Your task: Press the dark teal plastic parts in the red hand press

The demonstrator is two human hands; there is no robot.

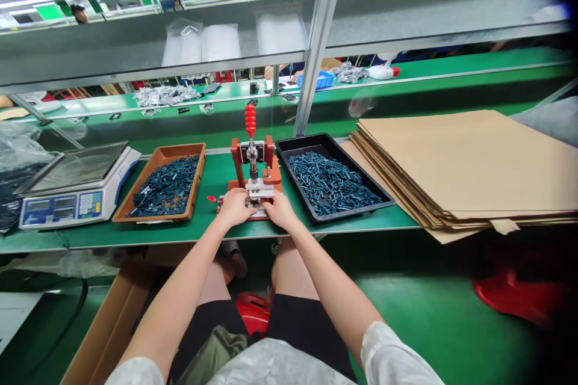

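At the red-handled metal press (253, 174), the left hand (235, 207) and right hand (280, 210) bend their fingers (any hold is hidden).

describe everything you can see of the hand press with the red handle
The hand press stands upright on the green bench, between the brown tray and the black tray. Its ribbed, glossy red handle points up. Below, an orange-red frame carries a metal-looking linkage and a vertical plunger above a silvery block. A small red-tipped lever juts out low on the left. The left hand and right hand are at its base, partly hiding it.
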